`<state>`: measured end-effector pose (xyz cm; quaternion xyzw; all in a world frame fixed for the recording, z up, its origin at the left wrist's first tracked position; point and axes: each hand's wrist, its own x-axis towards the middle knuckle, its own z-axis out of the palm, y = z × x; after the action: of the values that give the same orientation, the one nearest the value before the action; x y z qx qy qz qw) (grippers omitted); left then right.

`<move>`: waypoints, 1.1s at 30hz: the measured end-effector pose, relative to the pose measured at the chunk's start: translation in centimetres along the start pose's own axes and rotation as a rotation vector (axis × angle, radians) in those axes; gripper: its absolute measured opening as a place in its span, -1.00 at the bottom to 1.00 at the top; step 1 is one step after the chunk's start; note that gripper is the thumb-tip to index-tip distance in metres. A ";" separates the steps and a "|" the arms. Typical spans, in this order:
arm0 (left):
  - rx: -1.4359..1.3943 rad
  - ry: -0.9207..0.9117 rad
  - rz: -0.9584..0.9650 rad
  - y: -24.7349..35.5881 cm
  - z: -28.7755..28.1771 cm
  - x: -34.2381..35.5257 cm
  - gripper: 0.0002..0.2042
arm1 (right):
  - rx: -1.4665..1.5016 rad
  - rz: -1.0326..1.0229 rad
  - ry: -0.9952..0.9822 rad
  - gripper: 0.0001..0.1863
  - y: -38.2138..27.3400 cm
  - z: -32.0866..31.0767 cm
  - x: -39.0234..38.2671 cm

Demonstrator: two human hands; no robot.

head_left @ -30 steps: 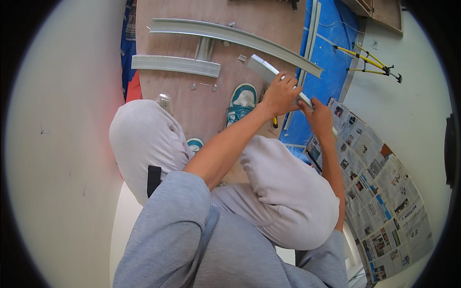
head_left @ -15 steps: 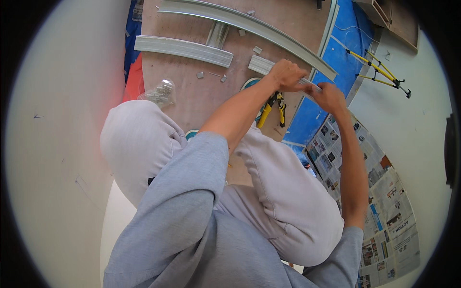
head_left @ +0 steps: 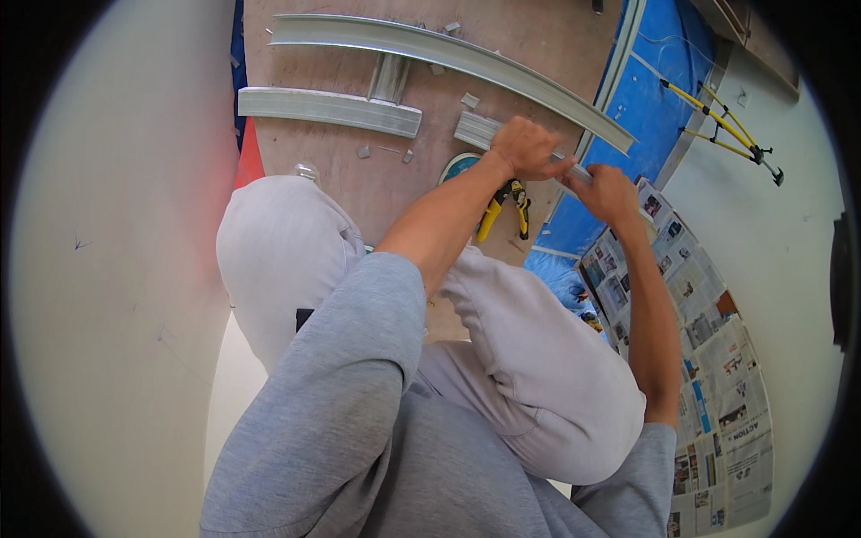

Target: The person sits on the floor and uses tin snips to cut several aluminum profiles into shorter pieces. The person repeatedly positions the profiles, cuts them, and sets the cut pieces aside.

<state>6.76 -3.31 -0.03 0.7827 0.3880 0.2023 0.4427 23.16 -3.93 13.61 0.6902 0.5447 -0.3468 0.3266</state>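
Note:
A short ribbed metal channel (head_left: pixel 475 130) slants down to the right across the board, and both of my hands are on it. My left hand (head_left: pixel 526 149) is closed over its middle, hiding part of it. Near its right end, my right hand (head_left: pixel 612 194) grips the channel with the thumb toward the left hand. Just below the left hand lie yellow-and-black snips (head_left: pixel 499 212), beside a round teal-rimmed thing (head_left: pixel 459 165) partly covered by my forearm.
Beyond my hands, a long metal channel (head_left: pixel 430 45), a ribbed channel (head_left: pixel 327 109) and a short cross piece (head_left: pixel 388 79) lie on a brown board (head_left: pixel 314 152) with small metal offcuts (head_left: pixel 469 99). At right are blue sheeting (head_left: pixel 659 108), a yellow tripod (head_left: pixel 722 124) and newspapers (head_left: pixel 717 359).
The view has shifted slightly, and my left knee now covers most of the clear bag. Both hands stay on the channel, and the right one has dropped slightly.

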 end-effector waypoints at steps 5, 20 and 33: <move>-0.013 -0.009 -0.004 0.0 -0.2 -0.1 -0.43 | 0.018 0.007 -0.020 -0.25 -0.4 -0.3 -0.5; -0.084 0.110 -0.023 -0.5 1.4 -0.2 -0.47 | -0.037 0.019 0.036 -0.25 -0.5 -0.4 -0.4; -0.180 0.240 0.059 -0.6 -0.2 -1.2 -0.49 | -0.182 0.098 0.117 -0.32 -6.6 -2.7 -5.3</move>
<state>5.63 -4.03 -0.42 0.7210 0.3954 0.3412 0.4555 16.19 -3.22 19.05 0.7025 0.5578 -0.2384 0.3720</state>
